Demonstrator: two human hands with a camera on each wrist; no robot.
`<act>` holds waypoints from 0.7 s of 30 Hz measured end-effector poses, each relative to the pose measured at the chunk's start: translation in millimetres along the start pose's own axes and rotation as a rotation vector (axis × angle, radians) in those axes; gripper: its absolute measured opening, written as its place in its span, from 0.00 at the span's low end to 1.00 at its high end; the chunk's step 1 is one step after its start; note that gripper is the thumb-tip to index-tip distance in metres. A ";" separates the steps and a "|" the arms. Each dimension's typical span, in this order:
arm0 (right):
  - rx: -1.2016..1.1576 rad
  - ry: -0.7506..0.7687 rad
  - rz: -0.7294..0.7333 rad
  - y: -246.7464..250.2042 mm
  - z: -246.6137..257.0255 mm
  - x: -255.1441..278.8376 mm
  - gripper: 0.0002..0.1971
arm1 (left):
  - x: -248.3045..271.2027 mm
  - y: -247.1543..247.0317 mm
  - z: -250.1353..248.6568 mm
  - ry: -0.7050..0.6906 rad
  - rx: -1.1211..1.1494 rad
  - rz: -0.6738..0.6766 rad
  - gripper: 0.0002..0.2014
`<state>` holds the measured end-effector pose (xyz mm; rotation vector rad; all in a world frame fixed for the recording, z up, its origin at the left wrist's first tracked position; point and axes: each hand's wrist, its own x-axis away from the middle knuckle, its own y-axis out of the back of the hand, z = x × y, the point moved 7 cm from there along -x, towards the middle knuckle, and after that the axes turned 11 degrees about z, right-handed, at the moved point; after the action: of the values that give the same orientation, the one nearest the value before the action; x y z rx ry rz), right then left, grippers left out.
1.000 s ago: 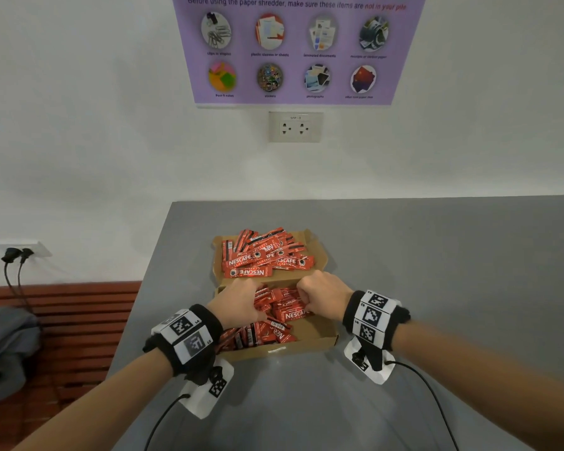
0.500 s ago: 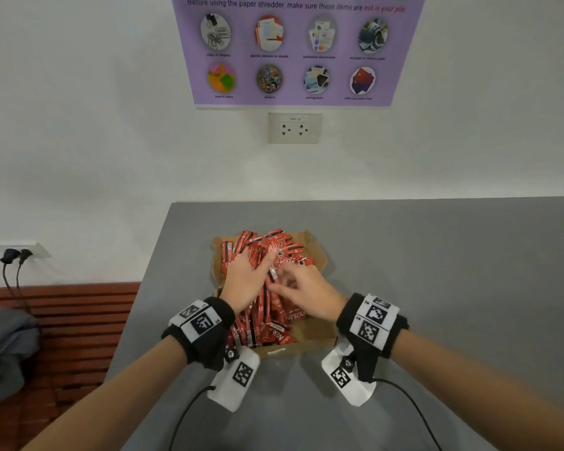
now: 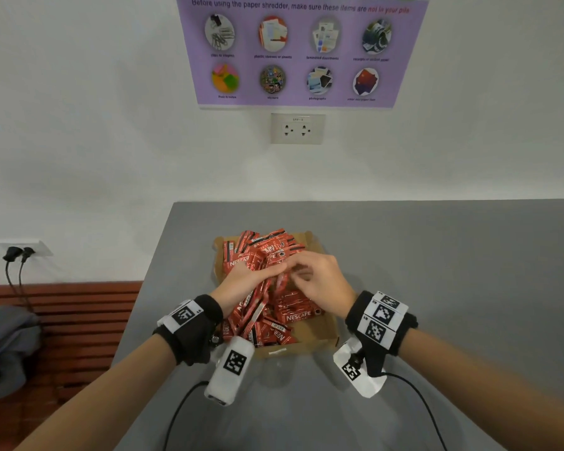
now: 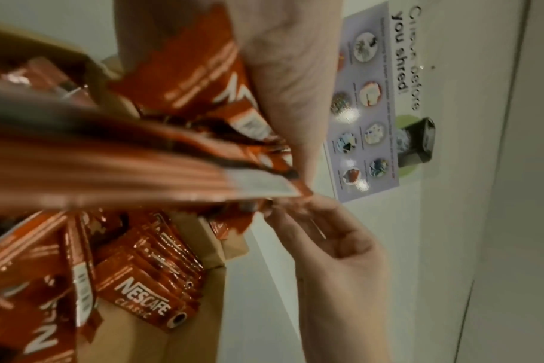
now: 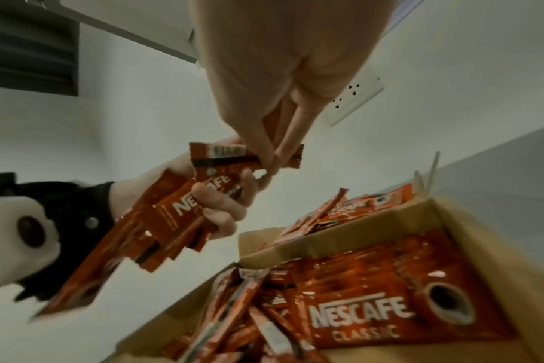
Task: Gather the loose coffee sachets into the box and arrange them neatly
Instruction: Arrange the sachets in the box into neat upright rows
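An open brown cardboard box [image 3: 316,345] with a divider [image 5: 320,242] sits on the grey table, both halves full of red Nescafe sachets [image 3: 298,317]. My left hand [image 3: 241,284] grips a bundle of sachets [image 5: 171,221] lifted above the box. My right hand [image 3: 319,281] pinches the top end of that bundle [image 5: 246,157] with thumb and fingertips. In the near half a flat stack of sachets [image 5: 373,307] lies on the right, and looser ones [image 5: 242,307] lean on the left. The far half holds a jumbled heap [image 3: 264,249].
The grey table [image 3: 437,271] reaches right and toward me; its left edge [image 3: 144,288] drops to a wooden bench [image 3: 79,320] with a grey bag [image 3: 4,346]. The wall behind carries a socket [image 3: 297,128] and a purple poster [image 3: 300,50].
Both hands rose out of the near half of the box. The left one lifted a bundle of sachets, and the right one came to pinch its top end.
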<state>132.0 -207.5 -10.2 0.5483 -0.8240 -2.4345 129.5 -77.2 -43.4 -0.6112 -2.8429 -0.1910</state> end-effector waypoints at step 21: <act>-0.176 -0.237 0.008 4.8 -31.9 8.5 0.06 | -1.8 5.2 5.5 -0.034 0.096 -0.153 0.19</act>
<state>143.4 -229.8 -32.3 0.1925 -0.6916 -2.5652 132.2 -72.2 -48.7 -0.3813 -2.9124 -0.0698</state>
